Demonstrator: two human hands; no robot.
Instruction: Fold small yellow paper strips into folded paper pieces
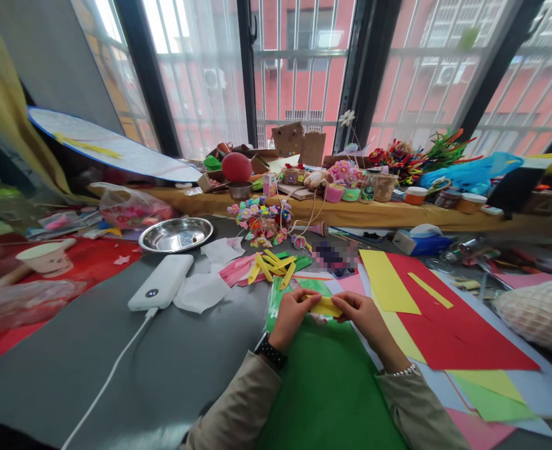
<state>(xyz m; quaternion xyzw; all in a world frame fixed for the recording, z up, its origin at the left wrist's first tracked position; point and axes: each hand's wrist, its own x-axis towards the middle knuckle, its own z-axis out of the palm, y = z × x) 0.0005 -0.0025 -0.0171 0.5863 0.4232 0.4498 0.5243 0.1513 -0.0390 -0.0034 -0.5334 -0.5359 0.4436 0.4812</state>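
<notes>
A small strip of yellow paper [325, 307] is stretched between my two hands, above a green sheet [334, 381]. My left hand [297, 312], with a dark dotted band at the wrist, pinches its left end. The right end is pinched by my right hand [360, 315], which has a beaded bracelet. Just beyond my left hand lie several folded yellow paper strips [276, 265] in a loose pile, on pink and green paper. To the right of my right hand, a yellow sheet [391, 284] and a loose yellow strip [430, 290] rest on a red sheet [472, 331].
A white power bank [160, 284] with a cable sits left, near white tissues [203, 292] and a steel plate [176, 235]. Beaded flowers [261, 222] stand behind the strips. Along the window ledge [200, 203] are craft pots and a red ball [237, 167]. A tissue box [423, 240] stands right.
</notes>
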